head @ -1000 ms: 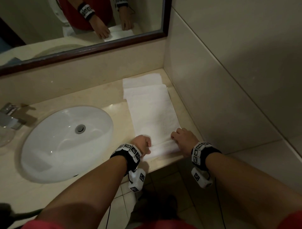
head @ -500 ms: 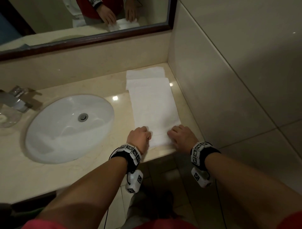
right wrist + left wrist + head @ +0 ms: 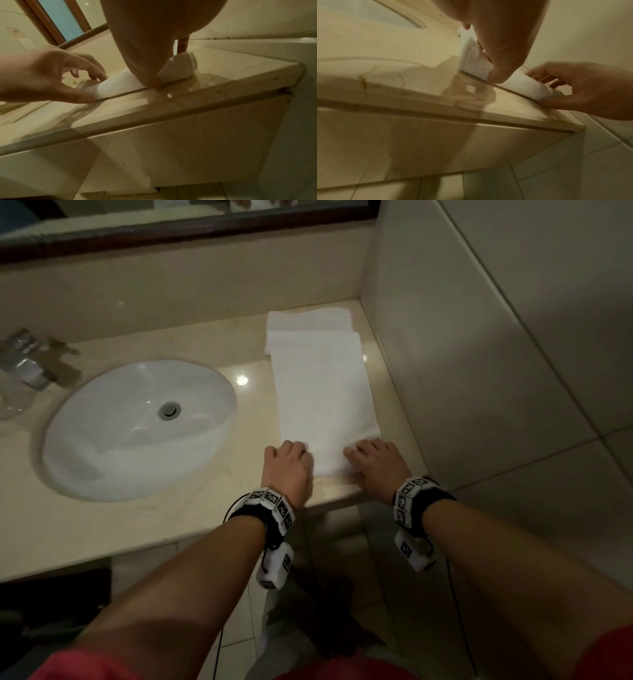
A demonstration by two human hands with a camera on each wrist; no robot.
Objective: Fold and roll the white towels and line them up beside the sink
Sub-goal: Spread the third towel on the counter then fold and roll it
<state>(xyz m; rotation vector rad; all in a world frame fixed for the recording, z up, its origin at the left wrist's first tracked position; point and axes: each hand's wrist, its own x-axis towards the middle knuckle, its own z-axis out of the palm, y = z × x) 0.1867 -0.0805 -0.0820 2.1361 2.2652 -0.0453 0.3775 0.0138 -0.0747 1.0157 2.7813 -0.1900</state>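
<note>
A white towel [image 3: 322,392], folded into a long strip, lies on the counter [image 3: 191,518] to the right of the sink [image 3: 137,429]. Its near end is turned up into a small roll [image 3: 476,60]. My left hand [image 3: 294,455] grips the roll's left end, thumb at the counter and fingers curled over the top. My right hand [image 3: 368,455] grips the right end [image 3: 178,67] the same way. A second white towel [image 3: 308,320] lies across the far end of the strip, by the back wall.
The tiled side wall [image 3: 479,371] stands close along the towel's right edge. A chrome tap [image 3: 27,361] sits left of the sink, beside a glass. A framed mirror [image 3: 188,227] runs above the backsplash. The counter's front edge [image 3: 171,112] lies just behind my wrists.
Both hands have moved away from the front edge, turning the towel's near end over into a thicker roll. The flat strip beyond them is shorter. My head has tilted downward.
</note>
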